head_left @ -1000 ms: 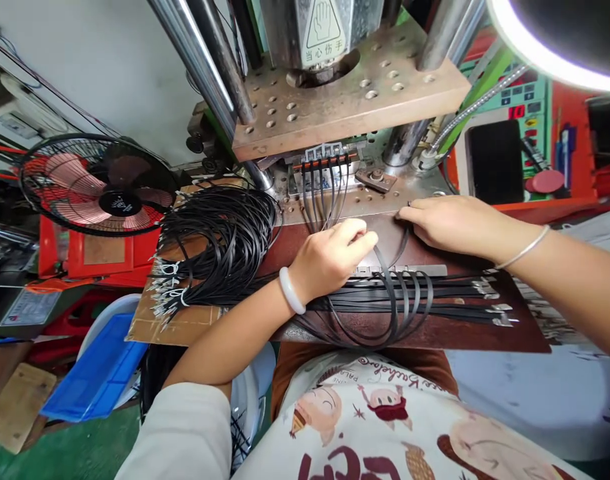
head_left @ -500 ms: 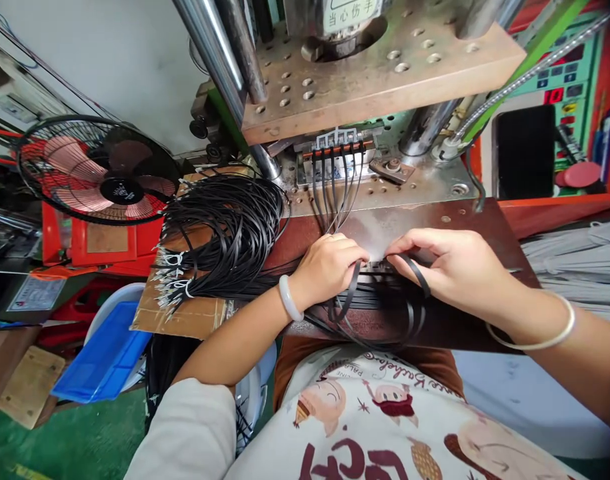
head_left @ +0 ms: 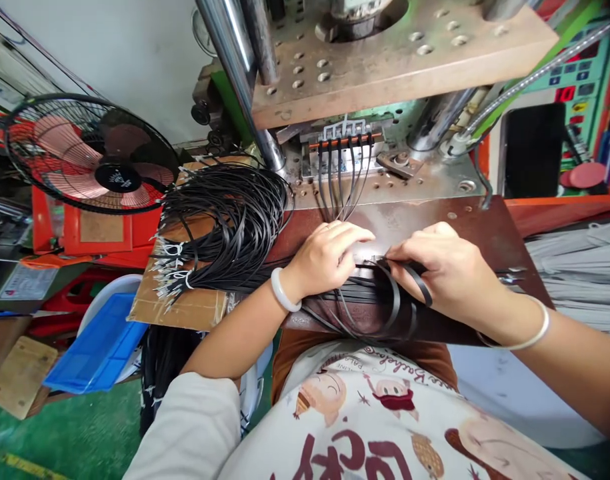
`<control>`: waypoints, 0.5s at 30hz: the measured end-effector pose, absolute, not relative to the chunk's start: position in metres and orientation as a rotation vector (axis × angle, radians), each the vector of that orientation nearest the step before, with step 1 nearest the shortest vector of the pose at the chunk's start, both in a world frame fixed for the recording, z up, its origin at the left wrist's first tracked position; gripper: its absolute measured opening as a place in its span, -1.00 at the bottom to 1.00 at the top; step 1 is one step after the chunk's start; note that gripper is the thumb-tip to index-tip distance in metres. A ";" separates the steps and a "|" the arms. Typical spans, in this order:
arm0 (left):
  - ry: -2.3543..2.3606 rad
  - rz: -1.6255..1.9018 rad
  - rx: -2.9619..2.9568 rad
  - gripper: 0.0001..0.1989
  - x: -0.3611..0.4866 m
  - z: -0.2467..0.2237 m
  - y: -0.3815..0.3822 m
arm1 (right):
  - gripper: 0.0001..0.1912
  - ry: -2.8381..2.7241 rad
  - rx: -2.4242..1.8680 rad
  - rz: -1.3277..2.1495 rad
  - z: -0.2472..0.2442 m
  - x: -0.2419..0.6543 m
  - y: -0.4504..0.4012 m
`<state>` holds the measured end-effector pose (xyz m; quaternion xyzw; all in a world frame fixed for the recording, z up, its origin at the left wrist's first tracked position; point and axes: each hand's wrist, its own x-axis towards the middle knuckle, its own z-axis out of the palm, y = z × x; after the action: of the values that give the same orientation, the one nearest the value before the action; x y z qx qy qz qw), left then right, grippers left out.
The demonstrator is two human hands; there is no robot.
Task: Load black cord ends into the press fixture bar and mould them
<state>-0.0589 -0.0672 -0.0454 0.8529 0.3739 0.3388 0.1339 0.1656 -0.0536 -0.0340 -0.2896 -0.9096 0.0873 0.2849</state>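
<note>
My right hand (head_left: 442, 273) pinches a black flat cable (head_left: 395, 303) close to its small metallic end, over the brown work board (head_left: 479, 230). The cable bends down in loops below the fingers. Just left of it, my left hand (head_left: 325, 257) has its index finger stretched out and its thumb apart, with nothing seen between them. More black cables lie under both hands along the board. Beyond the hands, several black cables (head_left: 341, 180) run up into a metal mould (head_left: 315, 160), where a pale branched plastic piece (head_left: 345, 128) sits on their ends.
A thick drilled press plate (head_left: 405, 80) hangs over the mould between steel columns. To the left, a large bundle of black cables (head_left: 245, 213) lies on cardboard (head_left: 195, 310), with a fan (head_left: 92, 153) behind. At right are a phone (head_left: 532, 152) and pale cable bundles (head_left: 579, 267).
My left hand has let go of the cable, and its finger and thumb have spread apart. My right hand keeps its pinch. The view has shifted slightly.
</note>
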 end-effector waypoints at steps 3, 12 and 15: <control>1.201 1.129 2.323 -0.73 -0.064 -0.045 -0.065 | -0.87 -2.495 -0.740 0.214 -0.031 0.161 -0.056; 1.204 0.622 2.508 -0.81 -0.056 -0.042 -0.078 | -0.80 -2.481 -0.926 0.847 -0.017 0.189 -0.011; 1.349 0.836 2.343 -0.76 -0.069 -0.029 -0.064 | -0.79 -2.322 -1.159 0.633 -0.020 0.199 0.033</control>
<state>-0.0686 -0.0640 -0.0285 0.8179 0.4709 0.2918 0.1553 0.1991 0.0328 -0.0202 -0.4219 -0.8453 0.2305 0.2331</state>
